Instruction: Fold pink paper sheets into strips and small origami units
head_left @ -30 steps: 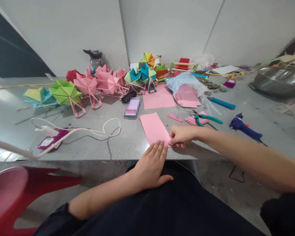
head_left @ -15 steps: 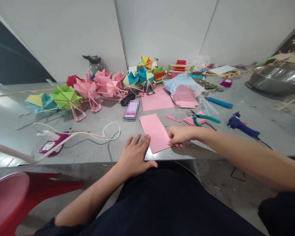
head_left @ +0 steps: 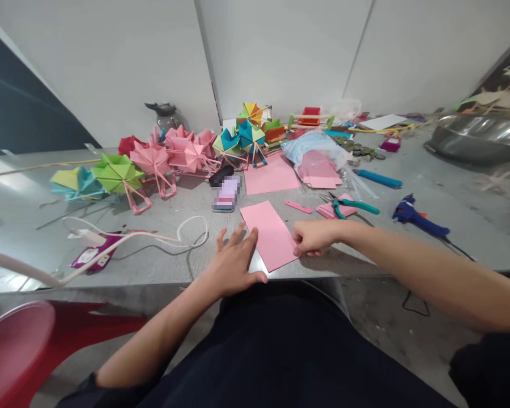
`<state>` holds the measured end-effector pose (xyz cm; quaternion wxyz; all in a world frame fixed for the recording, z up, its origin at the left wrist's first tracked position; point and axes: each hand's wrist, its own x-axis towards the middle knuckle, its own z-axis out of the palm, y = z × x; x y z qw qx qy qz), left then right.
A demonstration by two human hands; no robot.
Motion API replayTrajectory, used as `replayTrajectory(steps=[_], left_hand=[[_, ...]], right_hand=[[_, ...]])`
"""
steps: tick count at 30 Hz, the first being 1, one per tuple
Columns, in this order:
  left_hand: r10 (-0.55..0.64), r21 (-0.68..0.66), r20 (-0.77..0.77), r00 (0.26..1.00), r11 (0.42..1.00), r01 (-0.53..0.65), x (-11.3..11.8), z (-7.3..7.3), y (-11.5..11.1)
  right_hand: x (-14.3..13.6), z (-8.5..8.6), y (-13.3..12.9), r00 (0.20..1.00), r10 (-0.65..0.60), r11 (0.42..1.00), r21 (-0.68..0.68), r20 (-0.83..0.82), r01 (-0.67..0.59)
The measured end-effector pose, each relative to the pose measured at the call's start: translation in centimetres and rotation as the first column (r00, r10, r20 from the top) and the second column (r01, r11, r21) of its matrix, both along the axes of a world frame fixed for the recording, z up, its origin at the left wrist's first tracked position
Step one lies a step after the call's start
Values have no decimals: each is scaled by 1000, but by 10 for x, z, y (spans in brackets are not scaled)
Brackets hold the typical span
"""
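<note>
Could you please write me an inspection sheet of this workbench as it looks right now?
Surface: grey table, crowded along the back, barer at the near edge.
Job's things: pink paper sheet lying flat near the table edge.
Clutter: folded paper wheels, phone, green-handled pliers, blue glue gun, bag of pink paper, metal bowl.
Grippers: left hand flat, fingertips at the sheet's left edge; right hand pinching its right edge.
Cables: white cable looped on the left; dark cord on the floor.
Surroundings: white wall panels, red stool.
</note>
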<state>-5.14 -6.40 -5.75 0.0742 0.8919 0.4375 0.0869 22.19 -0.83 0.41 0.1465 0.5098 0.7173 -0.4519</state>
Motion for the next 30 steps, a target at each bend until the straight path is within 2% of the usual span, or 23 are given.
replayTrajectory(steps=[7, 15, 18, 20, 22, 24, 25, 27, 30], left_hand=[[95, 8, -80, 992, 996, -94, -6, 23, 32], [185, 118, -76, 980, 977, -176, -3, 23, 64], [210, 129, -5, 978, 970, -207, 1, 22, 64], [241, 55, 126, 962, 967, -250, 1, 22, 64], [290, -123, 331, 898, 957, -263, 0, 22, 67], [335, -307, 519, 786, 932, -194, -1, 24, 73], [346, -365, 580, 737, 920, -144, -1, 26, 78], [352, -413, 639, 684, 907, -81, 1, 33, 88], [317, -383, 689, 652, 923, -44, 6, 46, 104]], right_hand=[[0, 0, 3, 999, 48, 999, 19, 13, -48], [2, 4, 4, 996, 89, 996, 24, 5, -89], [9, 7, 0, 991, 125, 992, 4, 38, -125], [15, 10, -7, 983, 169, 981, 87, 74, -175], [22, 12, -16, 973, 175, 920, 326, 152, -216], [29, 15, -25, 963, 106, 793, 564, 247, -231], [33, 18, -29, 959, 69, 738, 633, 274, -234], [41, 23, -31, 963, 40, 680, 699, 265, -221], [52, 34, -24, 993, 46, 630, 768, 112, -115]])
